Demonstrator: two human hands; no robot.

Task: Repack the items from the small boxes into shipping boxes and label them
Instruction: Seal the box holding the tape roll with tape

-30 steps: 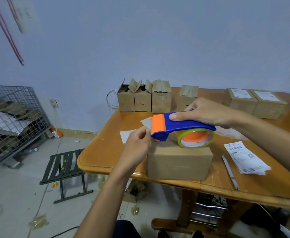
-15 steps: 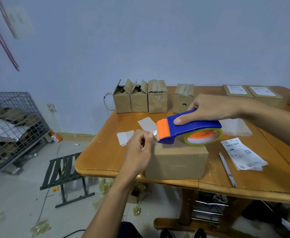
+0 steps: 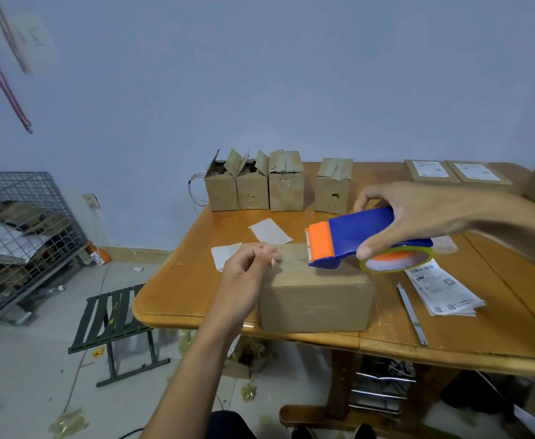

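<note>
A closed brown shipping box (image 3: 315, 304) stands at the front edge of the wooden table (image 3: 183, 286). My right hand (image 3: 418, 217) grips a blue and orange tape dispenser (image 3: 354, 239) just above the box's top, its clear tape roll (image 3: 397, 263) hanging on the right. My left hand (image 3: 248, 264) pinches the end of the clear tape at the box's top left edge. A stretch of tape runs from those fingers to the dispenser's orange blade. Several small worn boxes (image 3: 259, 182) line the table's back edge, two with open flaps.
Two labelled shipping boxes (image 3: 456, 172) sit at the back right. Printed labels (image 3: 440, 286) and a thin strip (image 3: 413, 315) lie right of the box, white backing papers (image 3: 269, 231) to its left. A wire cage (image 3: 22, 236) and a folding stool (image 3: 114, 324) stand on the floor.
My right hand has drawn the dispenser rightward away from my left hand, pulling out a length of tape over the box top. My left hand stayed at the box's left edge.
</note>
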